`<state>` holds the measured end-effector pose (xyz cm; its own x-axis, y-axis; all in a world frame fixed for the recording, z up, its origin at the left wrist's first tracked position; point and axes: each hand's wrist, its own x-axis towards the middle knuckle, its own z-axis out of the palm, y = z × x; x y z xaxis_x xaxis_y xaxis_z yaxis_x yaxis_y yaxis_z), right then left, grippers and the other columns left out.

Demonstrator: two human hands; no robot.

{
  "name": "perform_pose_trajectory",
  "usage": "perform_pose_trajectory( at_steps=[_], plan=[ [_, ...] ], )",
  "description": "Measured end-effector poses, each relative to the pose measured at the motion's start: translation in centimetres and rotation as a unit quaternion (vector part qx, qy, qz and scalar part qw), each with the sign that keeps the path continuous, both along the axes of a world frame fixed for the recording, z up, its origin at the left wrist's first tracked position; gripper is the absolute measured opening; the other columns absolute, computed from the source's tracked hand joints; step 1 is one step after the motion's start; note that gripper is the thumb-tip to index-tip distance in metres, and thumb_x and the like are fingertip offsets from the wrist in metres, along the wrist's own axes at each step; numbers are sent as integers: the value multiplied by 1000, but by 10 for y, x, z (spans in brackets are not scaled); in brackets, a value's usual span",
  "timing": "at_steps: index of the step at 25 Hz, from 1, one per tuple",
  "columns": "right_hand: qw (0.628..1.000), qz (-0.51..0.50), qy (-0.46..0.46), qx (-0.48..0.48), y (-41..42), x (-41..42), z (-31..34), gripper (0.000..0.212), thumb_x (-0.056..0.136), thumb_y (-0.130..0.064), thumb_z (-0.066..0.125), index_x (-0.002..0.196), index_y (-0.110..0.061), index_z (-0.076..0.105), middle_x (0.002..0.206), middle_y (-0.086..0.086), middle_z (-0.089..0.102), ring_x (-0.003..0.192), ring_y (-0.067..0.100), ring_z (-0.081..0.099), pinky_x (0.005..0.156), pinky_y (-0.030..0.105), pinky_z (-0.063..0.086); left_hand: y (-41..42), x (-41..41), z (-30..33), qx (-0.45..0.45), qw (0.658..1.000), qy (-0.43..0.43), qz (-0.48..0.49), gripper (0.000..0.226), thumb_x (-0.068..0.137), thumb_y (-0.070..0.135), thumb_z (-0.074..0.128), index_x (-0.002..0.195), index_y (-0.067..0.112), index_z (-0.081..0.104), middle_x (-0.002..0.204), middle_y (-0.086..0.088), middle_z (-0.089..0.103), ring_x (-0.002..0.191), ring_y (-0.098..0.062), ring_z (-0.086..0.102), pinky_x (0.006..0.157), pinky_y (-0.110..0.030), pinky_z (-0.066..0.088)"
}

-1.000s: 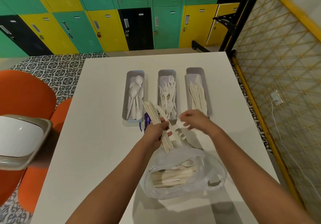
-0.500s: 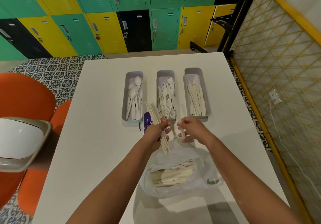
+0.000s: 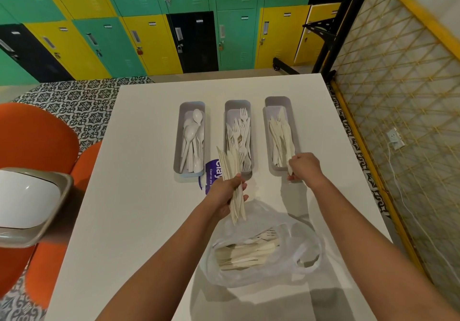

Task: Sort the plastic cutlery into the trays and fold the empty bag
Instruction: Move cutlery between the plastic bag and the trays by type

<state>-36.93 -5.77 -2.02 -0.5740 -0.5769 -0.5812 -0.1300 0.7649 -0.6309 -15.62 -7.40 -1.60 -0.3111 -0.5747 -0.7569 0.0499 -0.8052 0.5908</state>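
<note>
Sorting in progress: a single knife [image 3: 289, 169] is pinched by the curled fingers of the right hand [image 3: 302, 167] at the near end of the knife tray [image 3: 280, 134], the rightmost of three. A fanned bundle of knives [image 3: 232, 183] is gripped by the left hand [image 3: 227, 192], fingers wrapped round it, just near of the fork tray [image 3: 238, 134]. More cutlery lies in the clear bag [image 3: 263, 248], nearer still. Risk, as judged: the loose fan may slip if the grip is relaxed, or the knife may be released short of the tray.

Three trays [image 3: 191, 106] [image 3: 237, 104] [image 3: 277, 101], one plastic bag [image 3: 286, 266], two hands [image 3: 227, 191] [image 3: 302, 166], one bench [image 3: 139, 196].
</note>
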Motion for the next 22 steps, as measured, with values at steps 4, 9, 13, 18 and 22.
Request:
perform_pose_trajectory(
  at_steps=[4,9,13,18,22],
  plan=[
    [1000,-1,17,16,-13,-8,-4,15,90,-5,45,76,-9,50,66,8,52,27,8,51,35,20,44,-1,0,4,-3,1000,2,-5,37,98,15,46,129,-4,49,92,-8,63,84,-16,62,68,-34,54],
    [995,12,89,-38,-13,-1,-8,35,92,-20,52,122,-1,56,119,18,60,99,29,60,82,27,44,0,0,6,1,1000,13,-16,42,98,11,46,137,-3,41,105,-9,64,90,-18,64,65,-33,56],
    [991,51,75,-99,5,26,1,29,92,-17,53,116,-3,60,108,11,62,89,19,59,77,16,44,1,0,6,-1,999,20,-29,39,97,3,44,135,-3,42,114,-11,63,94,-18,64,71,-33,56],
    [965,200,-164,-44,24,66,7,15,91,-23,58,83,-13,64,83,2,61,66,14,55,58,24,46,0,-2,3,-35,999,9,-24,33,96,1,44,128,-1,53,114,-13,65,98,-23,62,77,-30,53],
    [952,178,-230,-93,33,77,3,6,86,-3,63,86,-8,60,72,7,58,59,14,56,57,26,50,1,-1,5,-34,999,18,4,32,97,5,44,128,0,52,123,-17,61,109,-28,60,75,-29,52]
  ],
)
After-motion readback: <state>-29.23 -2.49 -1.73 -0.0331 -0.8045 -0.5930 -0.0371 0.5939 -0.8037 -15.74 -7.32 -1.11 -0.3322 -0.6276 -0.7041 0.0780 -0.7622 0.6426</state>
